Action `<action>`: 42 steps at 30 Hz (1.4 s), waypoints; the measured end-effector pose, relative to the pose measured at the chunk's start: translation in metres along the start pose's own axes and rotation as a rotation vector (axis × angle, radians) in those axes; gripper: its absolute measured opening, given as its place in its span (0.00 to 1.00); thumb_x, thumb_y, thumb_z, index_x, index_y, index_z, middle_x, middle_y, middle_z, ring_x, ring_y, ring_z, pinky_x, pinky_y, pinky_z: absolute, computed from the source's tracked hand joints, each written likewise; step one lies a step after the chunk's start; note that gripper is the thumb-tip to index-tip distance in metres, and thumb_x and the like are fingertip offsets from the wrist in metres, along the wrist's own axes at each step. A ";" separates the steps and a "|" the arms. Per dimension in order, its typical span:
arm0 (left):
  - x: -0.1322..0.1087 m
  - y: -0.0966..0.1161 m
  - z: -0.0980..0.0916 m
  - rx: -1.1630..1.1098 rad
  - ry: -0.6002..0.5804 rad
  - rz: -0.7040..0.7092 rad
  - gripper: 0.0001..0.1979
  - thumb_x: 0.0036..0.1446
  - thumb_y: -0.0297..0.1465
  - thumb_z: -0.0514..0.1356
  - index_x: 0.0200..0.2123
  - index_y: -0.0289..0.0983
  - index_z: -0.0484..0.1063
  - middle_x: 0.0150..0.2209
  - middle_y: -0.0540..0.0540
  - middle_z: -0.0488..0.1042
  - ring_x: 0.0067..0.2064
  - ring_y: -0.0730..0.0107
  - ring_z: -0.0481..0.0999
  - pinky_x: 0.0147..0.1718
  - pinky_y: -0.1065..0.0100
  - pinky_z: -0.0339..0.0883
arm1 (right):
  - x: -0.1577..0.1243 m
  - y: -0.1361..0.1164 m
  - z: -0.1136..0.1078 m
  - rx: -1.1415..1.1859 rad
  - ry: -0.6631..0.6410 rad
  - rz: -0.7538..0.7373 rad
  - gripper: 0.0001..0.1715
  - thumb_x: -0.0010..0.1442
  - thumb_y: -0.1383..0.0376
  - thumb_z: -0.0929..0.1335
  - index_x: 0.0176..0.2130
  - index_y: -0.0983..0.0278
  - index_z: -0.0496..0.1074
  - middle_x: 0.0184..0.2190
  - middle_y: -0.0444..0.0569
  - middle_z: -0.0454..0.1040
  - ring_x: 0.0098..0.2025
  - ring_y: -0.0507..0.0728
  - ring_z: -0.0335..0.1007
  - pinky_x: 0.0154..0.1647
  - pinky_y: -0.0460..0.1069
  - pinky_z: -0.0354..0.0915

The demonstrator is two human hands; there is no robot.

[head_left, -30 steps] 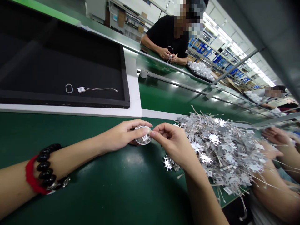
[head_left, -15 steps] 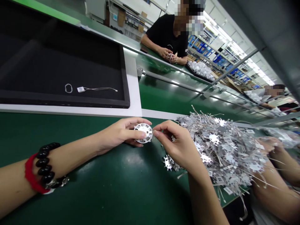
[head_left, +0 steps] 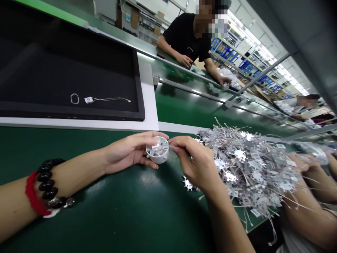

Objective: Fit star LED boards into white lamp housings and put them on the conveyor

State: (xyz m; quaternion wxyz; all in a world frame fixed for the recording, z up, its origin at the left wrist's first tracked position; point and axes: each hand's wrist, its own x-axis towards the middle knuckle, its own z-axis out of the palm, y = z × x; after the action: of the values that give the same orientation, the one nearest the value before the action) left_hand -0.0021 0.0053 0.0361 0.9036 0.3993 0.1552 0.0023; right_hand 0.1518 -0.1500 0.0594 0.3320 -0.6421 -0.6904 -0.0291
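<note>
My left hand [head_left: 131,150] grips a round white spoked housing [head_left: 161,158] by its left side, thumb on the top face. The housing is tilted so that its side wall shows. At its right edge, the thumb and forefinger of my right hand [head_left: 193,160] are pinched together. Something thin and pale seems to lie at those fingertips, too small to name. Close behind my right hand spreads a large heap of silvery star-shaped metal plates [head_left: 239,155] with thin white wires and small labels.
A black tray [head_left: 140,88] at the upper left holds a white ring [head_left: 74,98] and a labelled part with wires [head_left: 88,100]. Across the green conveyor a person in black [head_left: 181,35] works beside white parts. Another person's arm [head_left: 306,211] is at the right.
The housing has tipped, so its side wall now shows, and moved slightly left and down. My right hand stays pinched at its edge. The person opposite has reached toward the white parts.
</note>
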 end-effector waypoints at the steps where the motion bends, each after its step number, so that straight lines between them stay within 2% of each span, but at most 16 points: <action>1: 0.000 0.000 0.000 0.001 -0.019 -0.001 0.20 0.52 0.41 0.74 0.46 0.39 0.80 0.38 0.46 0.81 0.38 0.65 0.81 0.33 0.69 0.82 | 0.000 0.000 0.000 -0.009 -0.008 0.001 0.10 0.71 0.74 0.63 0.43 0.61 0.71 0.39 0.49 0.82 0.40 0.55 0.80 0.39 0.48 0.73; 4: 0.000 0.000 -0.002 0.038 -0.073 0.007 0.22 0.52 0.44 0.74 0.46 0.40 0.78 0.39 0.47 0.78 0.39 0.67 0.79 0.34 0.70 0.82 | 0.000 -0.001 0.000 -0.042 -0.016 0.002 0.09 0.70 0.73 0.63 0.43 0.61 0.71 0.37 0.49 0.82 0.37 0.55 0.81 0.35 0.48 0.72; 6: 0.000 0.000 -0.003 0.078 -0.095 0.024 0.21 0.54 0.44 0.73 0.47 0.41 0.77 0.40 0.48 0.77 0.40 0.68 0.77 0.33 0.72 0.80 | 0.000 -0.002 0.000 -0.033 -0.011 -0.007 0.10 0.70 0.74 0.63 0.43 0.61 0.71 0.38 0.49 0.83 0.38 0.55 0.81 0.36 0.48 0.73; 10: 0.002 -0.001 -0.004 0.150 -0.145 0.094 0.20 0.54 0.36 0.75 0.48 0.43 0.75 0.40 0.50 0.75 0.40 0.72 0.74 0.33 0.74 0.77 | 0.000 -0.001 -0.003 0.034 0.000 -0.052 0.10 0.69 0.75 0.64 0.42 0.61 0.69 0.43 0.52 0.82 0.45 0.55 0.80 0.42 0.49 0.75; 14: 0.001 -0.003 0.000 0.209 -0.190 0.187 0.22 0.53 0.30 0.76 0.48 0.43 0.73 0.37 0.53 0.74 0.37 0.77 0.73 0.35 0.78 0.71 | 0.002 -0.001 -0.009 0.068 0.006 -0.098 0.08 0.70 0.74 0.65 0.41 0.61 0.69 0.47 0.55 0.79 0.48 0.56 0.78 0.44 0.52 0.75; 16: -0.001 -0.005 0.002 0.268 -0.169 0.231 0.22 0.53 0.29 0.76 0.48 0.43 0.72 0.37 0.54 0.73 0.36 0.78 0.72 0.36 0.77 0.69 | 0.003 -0.001 -0.012 0.076 -0.003 -0.121 0.09 0.70 0.74 0.65 0.41 0.60 0.69 0.48 0.56 0.78 0.49 0.57 0.77 0.45 0.53 0.75; 19: -0.004 -0.010 0.006 0.415 -0.091 0.337 0.23 0.53 0.33 0.75 0.49 0.45 0.71 0.42 0.52 0.73 0.38 0.72 0.73 0.37 0.72 0.69 | 0.002 -0.001 -0.015 0.083 -0.016 -0.148 0.09 0.70 0.74 0.65 0.41 0.60 0.69 0.49 0.56 0.76 0.49 0.57 0.76 0.43 0.53 0.75; 22: -0.007 -0.014 0.007 0.630 -0.010 0.503 0.21 0.53 0.34 0.73 0.48 0.44 0.72 0.54 0.45 0.72 0.49 0.60 0.75 0.44 0.65 0.71 | 0.001 -0.001 -0.016 0.078 -0.025 -0.166 0.09 0.69 0.74 0.65 0.41 0.60 0.69 0.51 0.56 0.73 0.48 0.56 0.75 0.43 0.52 0.75; 24: -0.007 -0.017 0.007 0.755 0.040 0.599 0.18 0.55 0.33 0.71 0.48 0.44 0.72 0.58 0.43 0.70 0.55 0.55 0.74 0.51 0.61 0.70 | 0.000 0.000 -0.017 0.075 -0.031 -0.175 0.09 0.69 0.75 0.65 0.41 0.61 0.69 0.51 0.56 0.71 0.47 0.55 0.75 0.44 0.52 0.74; 27: -0.008 -0.020 0.007 0.905 0.094 0.730 0.16 0.57 0.31 0.68 0.48 0.44 0.73 0.59 0.42 0.70 0.59 0.53 0.72 0.57 0.58 0.67 | 0.000 0.000 -0.017 0.081 -0.045 -0.166 0.08 0.69 0.74 0.65 0.41 0.61 0.69 0.50 0.55 0.71 0.47 0.55 0.74 0.44 0.52 0.73; 31: -0.008 -0.023 0.004 0.998 0.094 0.849 0.19 0.57 0.31 0.67 0.52 0.44 0.72 0.61 0.42 0.70 0.62 0.53 0.71 0.61 0.57 0.64 | 0.000 -0.003 -0.015 0.169 -0.058 -0.129 0.07 0.69 0.73 0.64 0.40 0.60 0.67 0.48 0.54 0.72 0.49 0.57 0.73 0.45 0.53 0.73; 34: -0.009 -0.023 0.002 0.933 0.073 0.807 0.23 0.57 0.33 0.68 0.56 0.44 0.70 0.57 0.43 0.74 0.59 0.53 0.73 0.59 0.57 0.65 | 0.001 -0.007 -0.010 0.267 -0.043 -0.052 0.08 0.69 0.72 0.64 0.39 0.59 0.67 0.46 0.51 0.75 0.48 0.57 0.74 0.47 0.53 0.72; 37: -0.010 -0.019 0.004 0.846 0.119 0.637 0.23 0.58 0.41 0.67 0.55 0.43 0.71 0.51 0.43 0.78 0.51 0.53 0.77 0.48 0.60 0.70 | 0.003 -0.009 -0.004 0.364 -0.010 0.106 0.08 0.70 0.70 0.65 0.38 0.60 0.68 0.42 0.49 0.77 0.44 0.55 0.75 0.45 0.52 0.72; 40: -0.011 -0.014 0.007 0.828 0.168 0.554 0.23 0.58 0.46 0.67 0.52 0.42 0.72 0.43 0.46 0.79 0.42 0.59 0.76 0.40 0.64 0.68 | 0.005 -0.011 0.000 0.440 0.005 0.219 0.08 0.71 0.68 0.65 0.37 0.60 0.69 0.40 0.48 0.78 0.40 0.54 0.75 0.40 0.50 0.71; 42: -0.012 -0.012 0.008 0.824 0.195 0.532 0.22 0.58 0.47 0.66 0.50 0.42 0.72 0.38 0.49 0.77 0.36 0.64 0.73 0.36 0.65 0.66 | 0.004 -0.012 0.002 0.450 0.009 0.236 0.08 0.71 0.68 0.65 0.37 0.61 0.69 0.40 0.48 0.78 0.40 0.53 0.75 0.39 0.49 0.70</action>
State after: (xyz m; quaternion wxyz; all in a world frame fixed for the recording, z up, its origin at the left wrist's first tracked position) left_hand -0.0124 -0.0106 0.0358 0.6203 0.7466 0.1196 0.2086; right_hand 0.1407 -0.1474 0.0644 0.4705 -0.6282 -0.5983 0.1615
